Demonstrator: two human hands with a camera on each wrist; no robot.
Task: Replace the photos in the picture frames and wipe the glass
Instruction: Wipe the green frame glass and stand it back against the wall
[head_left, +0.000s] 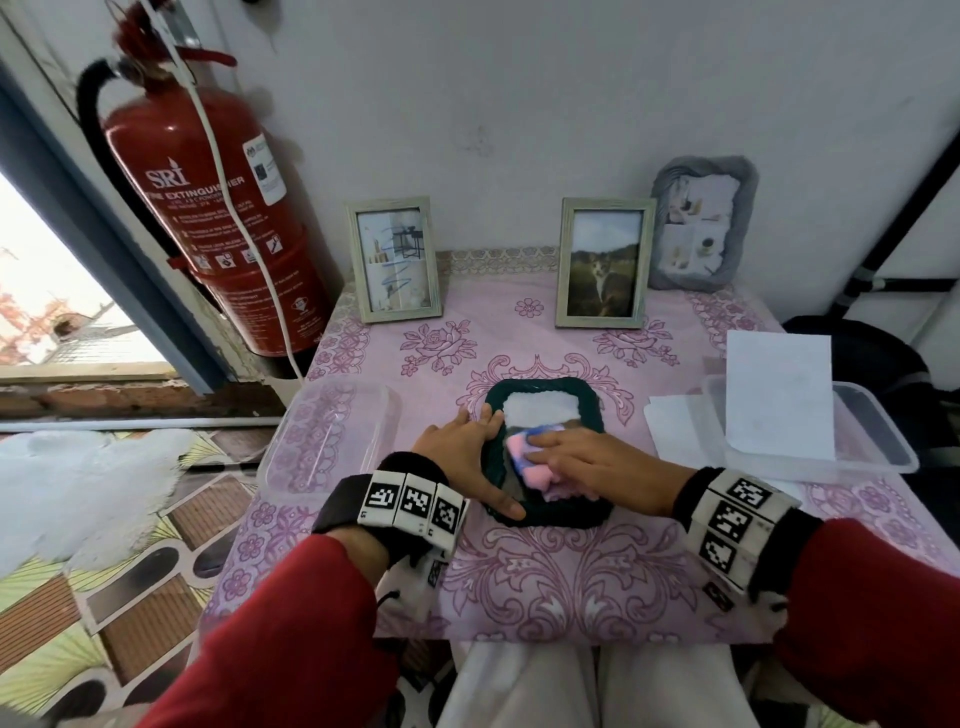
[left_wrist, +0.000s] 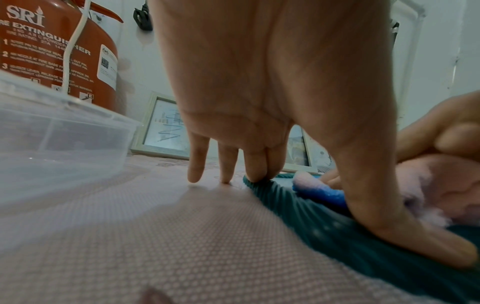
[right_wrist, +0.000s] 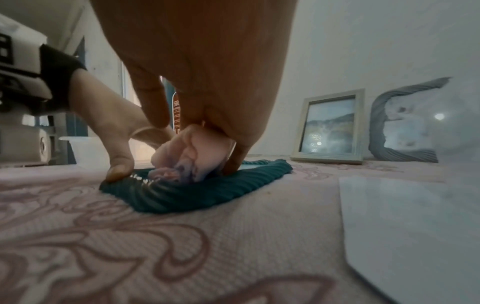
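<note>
Wiping is underway: the left hand (head_left: 470, 452) lies flat-fingered, steadying the teal frame (head_left: 543, 512) on the desk (head_left: 571, 587), while the right hand (head_left: 597, 465) presses a pink cloth (head_left: 524, 460) on its glass, likely needing further strokes.

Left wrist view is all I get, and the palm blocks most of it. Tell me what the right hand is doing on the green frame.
Observer: The right hand lies flat, fingers pressing the pink and blue cloth onto the glass of the green frame.
Operator: Say what shows on the uncovered glass.
Observer: Beyond the cloth, the far half of the glass shows a white insert.
Operator: Report what lies to the right of the frame.
Observer: White sheets rest on and beside a clear container, apart from the frame.
</note>
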